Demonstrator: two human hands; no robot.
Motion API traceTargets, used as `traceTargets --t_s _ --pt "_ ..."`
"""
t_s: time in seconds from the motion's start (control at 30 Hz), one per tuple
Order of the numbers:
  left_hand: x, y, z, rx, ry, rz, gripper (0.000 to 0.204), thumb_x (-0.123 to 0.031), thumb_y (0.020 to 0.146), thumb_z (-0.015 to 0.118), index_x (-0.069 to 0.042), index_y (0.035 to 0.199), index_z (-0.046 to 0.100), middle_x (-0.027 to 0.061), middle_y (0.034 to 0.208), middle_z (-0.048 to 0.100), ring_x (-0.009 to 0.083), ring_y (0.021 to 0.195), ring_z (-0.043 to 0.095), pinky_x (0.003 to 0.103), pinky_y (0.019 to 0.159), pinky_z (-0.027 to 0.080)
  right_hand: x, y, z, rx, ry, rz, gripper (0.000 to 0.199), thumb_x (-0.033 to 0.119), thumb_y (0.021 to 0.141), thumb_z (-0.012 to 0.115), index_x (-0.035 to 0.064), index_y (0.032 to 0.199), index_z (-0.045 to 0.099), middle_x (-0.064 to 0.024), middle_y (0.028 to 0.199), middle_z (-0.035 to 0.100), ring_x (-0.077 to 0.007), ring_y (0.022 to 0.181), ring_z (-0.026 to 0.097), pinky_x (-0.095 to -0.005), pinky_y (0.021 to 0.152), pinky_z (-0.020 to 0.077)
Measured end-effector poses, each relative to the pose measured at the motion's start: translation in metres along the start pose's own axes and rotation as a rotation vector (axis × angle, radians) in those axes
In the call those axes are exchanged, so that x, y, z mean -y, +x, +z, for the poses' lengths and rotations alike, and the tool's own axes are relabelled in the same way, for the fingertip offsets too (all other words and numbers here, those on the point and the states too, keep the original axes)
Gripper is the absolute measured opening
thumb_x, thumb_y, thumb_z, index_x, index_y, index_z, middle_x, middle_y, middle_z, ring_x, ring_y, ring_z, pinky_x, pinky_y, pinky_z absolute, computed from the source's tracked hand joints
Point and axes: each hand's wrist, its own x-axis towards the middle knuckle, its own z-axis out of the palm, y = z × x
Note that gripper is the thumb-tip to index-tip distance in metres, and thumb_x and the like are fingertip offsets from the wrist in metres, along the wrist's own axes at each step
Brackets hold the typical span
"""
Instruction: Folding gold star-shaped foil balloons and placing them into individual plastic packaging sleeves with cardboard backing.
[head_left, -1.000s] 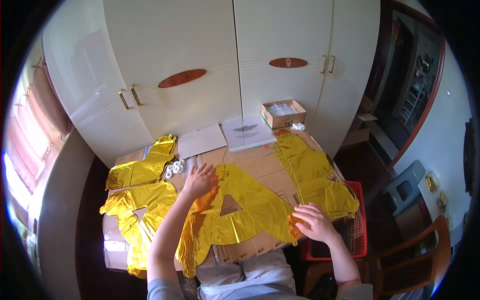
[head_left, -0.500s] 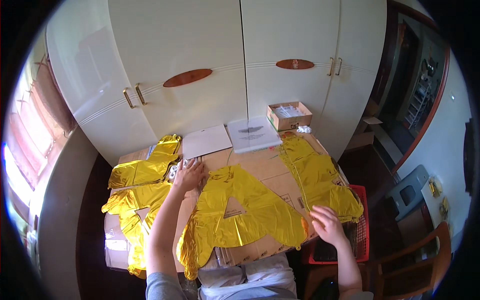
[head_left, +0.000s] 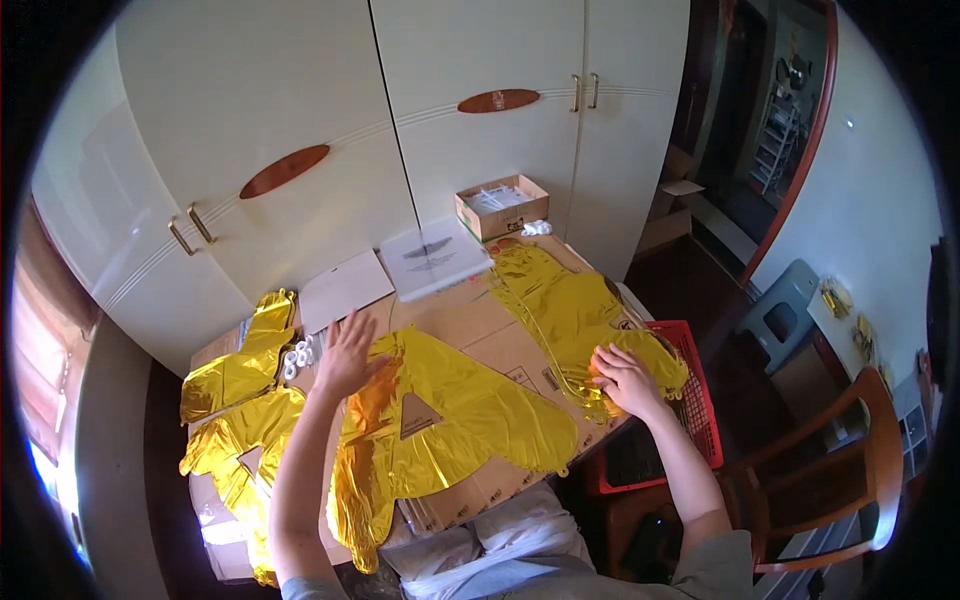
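Observation:
A flat gold foil balloon shaped like the letter A [head_left: 480, 410] lies on the cardboard-covered table in front of me. My left hand [head_left: 347, 360], open with fingers spread, is over its upper left edge, near a few small white rolls [head_left: 298, 358]. A second gold foil balloon [head_left: 560, 300] lies on the right. My right hand [head_left: 628, 382] rests on the lower part of that balloon, fingers stretched out over the foil; their tips are partly hard to make out. More gold foil balloons [head_left: 240, 375] lie at the left, partly behind my left forearm.
Along the back are a grey-brown board [head_left: 346, 290], a clear plastic sheet or bag [head_left: 436, 262] and a cardboard box [head_left: 503, 207] of thin white sticks. A white cabinet [head_left: 300, 90] stands behind. A red basket [head_left: 704, 400] and a wooden chair [head_left: 868, 460] stand at the right.
The view has turned to the right. My right hand has moved from beside the A balloon's lower right tip onto the right balloon. My left hand has come away from the white rolls, fingers spreading.

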Motion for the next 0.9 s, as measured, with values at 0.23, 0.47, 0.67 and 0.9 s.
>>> traceTargets --t_s 0.23,0.47,0.67,0.9 --pt "-0.136 0.041 -0.017 -0.070 -0.295 0.460 0.051 -0.032 0.090 0.059 -0.004 0.132 0.052 0.0172 0.139 0.049 0.0307 0.132 0.042 0.046 0.112 0.029 -0.007 0.011 0.011 -0.182 0.145 0.062 0.022 0.021 0.087 0.065 0.0066 0.102 0.073 -0.0076 0.113 0.069 -0.0277 0.116 0.060 -0.0382 0.096 0.0480" --pt "-0.232 0.076 0.018 -0.172 -0.566 0.689 0.026 -0.021 0.088 0.058 -0.004 0.107 0.063 0.0132 0.108 0.067 0.0330 0.102 0.062 0.042 0.093 0.046 0.006 0.026 -0.016 -0.067 0.472 0.438 0.024 0.025 0.092 0.065 0.0014 0.091 0.073 -0.0055 0.076 0.068 -0.0112 0.070 0.061 -0.0283 0.063 0.0451" --pt "-0.263 0.111 0.040 -0.106 -0.550 0.581 0.025 -0.024 0.091 0.055 -0.005 0.105 0.060 0.0119 0.109 0.061 0.0315 0.101 0.058 0.043 0.092 0.044 -0.033 0.026 -0.003 -0.131 0.927 0.466 0.035 0.029 0.095 0.063 0.0037 0.070 0.061 0.0062 0.058 0.040 -0.0041 0.057 0.034 -0.0265 0.051 0.0293" --pt "-0.256 0.140 0.032 0.069 -0.192 0.280 0.096 -0.083 0.072 0.048 -0.022 0.145 0.038 0.0211 0.150 0.032 0.0454 0.142 0.018 0.068 0.110 0.014 -0.029 0.034 -0.022 -0.166 0.910 0.490 0.032 0.030 0.096 0.060 0.0035 0.077 0.062 0.0078 0.063 0.042 -0.0042 0.060 0.037 -0.0255 0.054 0.0323"
